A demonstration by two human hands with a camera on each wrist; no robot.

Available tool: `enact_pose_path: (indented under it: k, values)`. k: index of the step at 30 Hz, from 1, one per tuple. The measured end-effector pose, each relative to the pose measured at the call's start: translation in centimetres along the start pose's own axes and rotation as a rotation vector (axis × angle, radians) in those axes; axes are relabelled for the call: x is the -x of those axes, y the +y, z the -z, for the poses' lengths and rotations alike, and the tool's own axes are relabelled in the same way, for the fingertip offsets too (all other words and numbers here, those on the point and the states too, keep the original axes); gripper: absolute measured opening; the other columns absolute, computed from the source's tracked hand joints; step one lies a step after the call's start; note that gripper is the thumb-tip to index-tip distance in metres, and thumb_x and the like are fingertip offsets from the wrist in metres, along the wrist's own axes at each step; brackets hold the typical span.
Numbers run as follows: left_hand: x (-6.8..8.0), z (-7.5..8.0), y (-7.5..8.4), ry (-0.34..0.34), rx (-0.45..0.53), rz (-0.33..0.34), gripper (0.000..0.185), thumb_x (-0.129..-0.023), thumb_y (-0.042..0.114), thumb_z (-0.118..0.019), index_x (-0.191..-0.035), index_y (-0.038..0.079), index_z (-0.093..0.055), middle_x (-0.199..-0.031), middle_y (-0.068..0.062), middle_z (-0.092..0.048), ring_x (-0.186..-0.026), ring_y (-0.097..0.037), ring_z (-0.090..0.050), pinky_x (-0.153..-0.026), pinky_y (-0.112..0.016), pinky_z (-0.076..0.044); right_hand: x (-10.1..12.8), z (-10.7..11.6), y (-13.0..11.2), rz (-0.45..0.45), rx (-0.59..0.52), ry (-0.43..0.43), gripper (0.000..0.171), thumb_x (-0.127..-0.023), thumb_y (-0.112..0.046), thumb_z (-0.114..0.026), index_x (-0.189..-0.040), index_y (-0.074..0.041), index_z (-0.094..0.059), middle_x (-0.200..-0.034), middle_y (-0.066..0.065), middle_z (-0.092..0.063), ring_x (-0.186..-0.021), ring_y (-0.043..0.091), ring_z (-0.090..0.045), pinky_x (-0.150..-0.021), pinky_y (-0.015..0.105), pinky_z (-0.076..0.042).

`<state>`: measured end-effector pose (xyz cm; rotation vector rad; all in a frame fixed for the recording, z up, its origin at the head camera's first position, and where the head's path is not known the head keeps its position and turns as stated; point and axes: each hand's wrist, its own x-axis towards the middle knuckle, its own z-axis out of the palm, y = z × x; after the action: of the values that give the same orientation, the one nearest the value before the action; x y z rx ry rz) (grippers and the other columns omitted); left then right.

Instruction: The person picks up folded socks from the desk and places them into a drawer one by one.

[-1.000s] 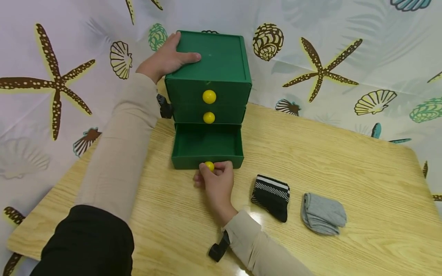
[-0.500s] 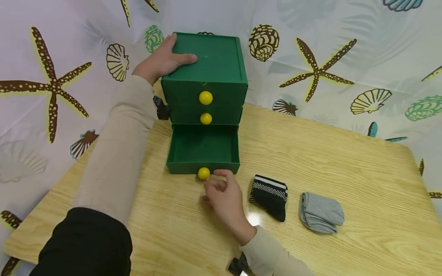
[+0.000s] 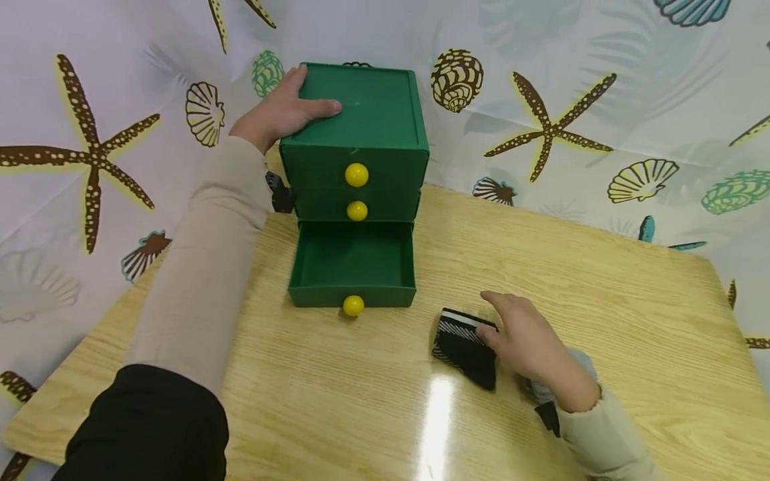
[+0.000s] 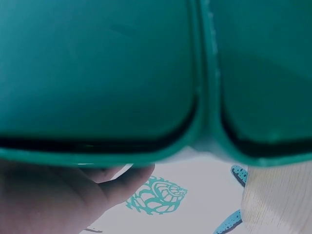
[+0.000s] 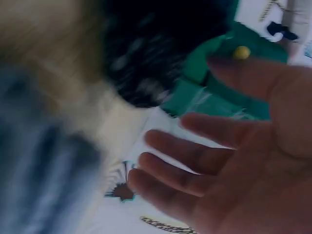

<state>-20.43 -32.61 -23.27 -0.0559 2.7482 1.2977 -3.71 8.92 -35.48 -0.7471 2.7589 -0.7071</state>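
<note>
My left hand (image 3: 279, 113) rests on the upper left edge of a green drawer cabinet (image 3: 367, 107), thumb laid across its top. The cabinet's bottom drawer (image 3: 355, 260) is pulled out and has nothing in it; the two drawers above are closed. Over the table, my right hand (image 3: 529, 341) hovers with fingers spread beside a folded black sock (image 3: 466, 354) with white stripes. Its thumb overlaps the sock in the head view. Partly hidden under that hand and wrist lies a folded grey sock (image 3: 582, 361). In the right wrist view the palm (image 5: 243, 180) holds nothing.
Yellow ball knobs (image 3: 353, 306) stick out from the drawer fronts. The wooden table (image 3: 337, 401) ends against a hanging cloth (image 3: 385, 33) printed with starfish and shells. Black camera mounts sit at both wrists.
My right hand has let go of the bottom drawer's knob and moved right to the socks, its fingers opening out. My left hand stays on the cabinet.
</note>
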Motion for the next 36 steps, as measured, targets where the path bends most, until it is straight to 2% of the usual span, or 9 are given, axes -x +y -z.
enact_pose_path:
  k: [4,8,11,15,18,20,23,27,36]
  values:
    - [0.1,0.1,-0.2,0.003,0.016,0.000,0.098,-0.100,0.051,-0.054,-0.160,0.021,0.017,-0.167,0.001,0.021,-0.152,-0.019,0.014,-0.122,-0.038,-0.001,0.1,-0.6,1.2,-0.023,0.106,-0.130,0.060,-0.099,-0.029,-0.068,-0.141,0.010,-0.051,-0.141,0.034,-0.047,-0.133,0.050,-0.042,-0.106,0.060,-0.038]
    - [0.2,0.3,-0.4,0.004,0.019,0.007,0.098,-0.100,0.052,-0.054,-0.160,0.022,0.018,-0.166,0.002,0.021,-0.152,-0.018,0.015,-0.122,-0.039,-0.001,-0.3,-1.2,1.8,-0.004,0.027,-0.141,0.045,-0.098,-0.030,-0.070,-0.125,0.005,-0.059,-0.130,0.025,-0.057,-0.122,0.041,-0.053,-0.098,0.055,-0.046]
    - [0.2,0.5,-0.7,0.007,0.016,0.011,0.098,-0.100,0.052,-0.054,-0.160,0.022,0.018,-0.166,0.002,0.021,-0.152,-0.019,0.014,-0.122,-0.039,-0.001,-0.7,-1.6,1.9,0.026,-0.089,-0.122,0.034,-0.097,-0.028,-0.072,-0.117,-0.005,-0.056,-0.115,0.013,-0.064,-0.102,0.029,-0.061,-0.085,0.048,-0.051]
    - [0.3,0.6,-0.8,0.011,0.016,0.011,0.098,-0.100,0.052,-0.054,-0.160,0.021,0.018,-0.167,0.002,0.020,-0.152,-0.018,0.013,-0.122,-0.038,-0.001,-1.4,-1.8,1.9,0.061,-0.347,-0.105,0.027,-0.099,-0.020,-0.067,-0.119,-0.011,-0.051,-0.096,0.008,-0.060,-0.074,0.021,-0.056,-0.067,0.037,-0.048]
    - [0.2,0.6,-0.8,0.013,0.017,0.009,0.098,-0.100,0.052,-0.054,-0.160,0.021,0.017,-0.167,0.002,0.019,-0.152,-0.018,0.013,-0.122,-0.037,-0.002,-2.3,-1.6,1.8,0.095,-0.536,-0.066,0.030,-0.102,-0.014,-0.063,-0.131,-0.010,-0.054,-0.107,0.012,-0.059,-0.083,0.023,-0.055,-0.070,0.036,-0.049]
    - [0.2,0.6,-0.8,0.014,0.014,0.007,0.098,-0.100,0.052,-0.054,-0.160,0.021,0.017,-0.167,0.002,0.019,-0.152,-0.018,0.013,-0.122,-0.037,-0.002,-3.1,-1.2,1.5,0.112,-0.608,-0.027,0.039,-0.103,-0.013,-0.062,-0.141,-0.009,-0.053,-0.127,0.013,-0.057,-0.103,0.026,-0.057,-0.082,0.040,-0.051]
    - [0.1,0.6,-0.7,0.013,0.014,0.002,0.098,-0.100,0.052,-0.054,-0.160,0.021,0.017,-0.167,0.002,0.019,-0.152,-0.017,0.013,-0.122,-0.036,-0.002,-4.5,-0.4,0.9,0.077,-0.730,0.001,0.045,-0.104,-0.013,-0.060,-0.147,-0.009,-0.047,-0.135,0.016,-0.056,-0.118,0.028,-0.057,-0.092,0.044,-0.052]
    - [0.2,0.4,-0.4,0.009,0.007,0.007,0.097,-0.100,0.053,-0.054,-0.161,0.022,0.016,-0.167,0.003,0.019,-0.152,-0.016,0.014,-0.122,-0.036,-0.001,-7.1,0.8,-0.5,0.000,-0.915,-0.024,0.043,-0.105,-0.010,-0.057,-0.143,-0.003,-0.040,-0.126,0.024,-0.060,-0.101,0.027,-0.068,-0.082,0.039,-0.058]
    - [0.1,0.1,-0.1,0.016,-0.002,0.007,0.096,-0.100,0.051,-0.054,-0.161,0.022,0.014,-0.167,0.002,0.017,-0.152,-0.016,0.012,-0.122,-0.036,-0.002,-13.9,1.4,-5.5,-0.031,-0.738,-0.156,0.047,-0.101,-0.013,-0.056,-0.146,-0.003,-0.051,-0.125,0.018,-0.060,-0.100,0.026,-0.062,-0.087,0.033,-0.053]
